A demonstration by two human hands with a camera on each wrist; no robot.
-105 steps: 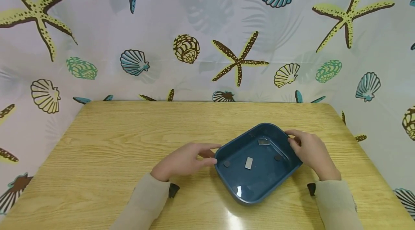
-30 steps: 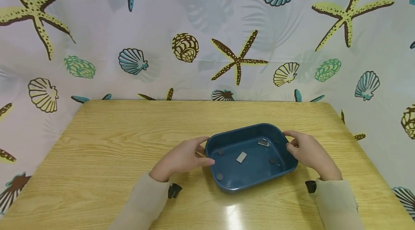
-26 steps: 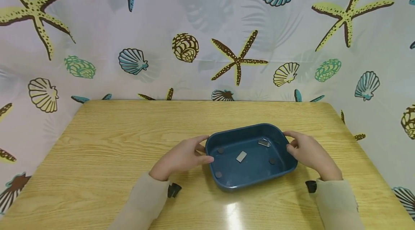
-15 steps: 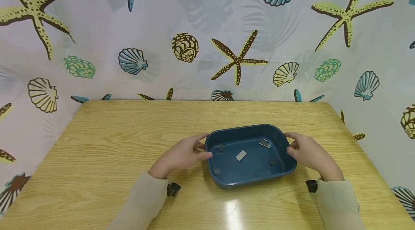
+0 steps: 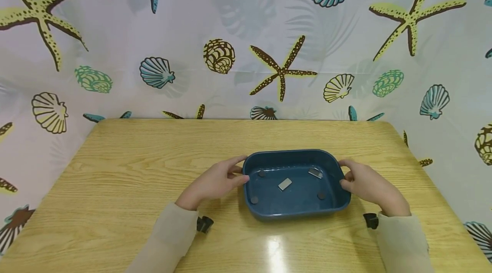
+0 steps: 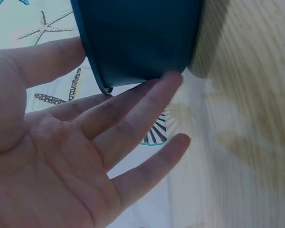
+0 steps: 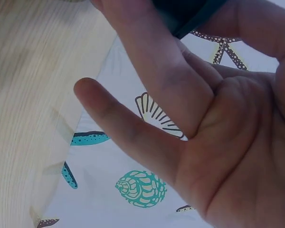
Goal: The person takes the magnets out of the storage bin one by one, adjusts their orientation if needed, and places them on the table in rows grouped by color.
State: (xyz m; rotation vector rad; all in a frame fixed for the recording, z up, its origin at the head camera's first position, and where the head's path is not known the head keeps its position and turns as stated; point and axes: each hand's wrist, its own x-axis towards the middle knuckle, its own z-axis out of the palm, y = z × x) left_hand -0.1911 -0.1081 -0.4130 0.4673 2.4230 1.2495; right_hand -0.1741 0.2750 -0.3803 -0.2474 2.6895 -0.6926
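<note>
A dark blue tray (image 5: 296,216) with rounded corners lies lengthwise in front of me. Inside are two flat grey rectangular pieces, one near the middle (image 5: 285,184) and one at the back right (image 5: 315,173), plus several small dark discs, such as the front-left disc (image 5: 254,200). My left hand (image 5: 213,184) holds its left end, thumb at the rim. In the left wrist view, fingers (image 6: 128,123) touch the outer wall and the little finger stands apart. My right hand (image 5: 369,184) holds the right end, thumb at the rim. In the right wrist view its little finger (image 7: 128,128) sticks out.
A wood-grain table (image 5: 153,145) carries the tray. Behind and beside it hangs a white curtain (image 5: 184,21) printed with starfish and shells. Black pieces show beside the left cuff (image 5: 177,224) and the right cuff (image 5: 401,228).
Between my hands the tray has turned clockwise, from slanted to nearly parallel with the table's back edge. My left hand has shifted a little away from me and left; the right hand has barely moved.
</note>
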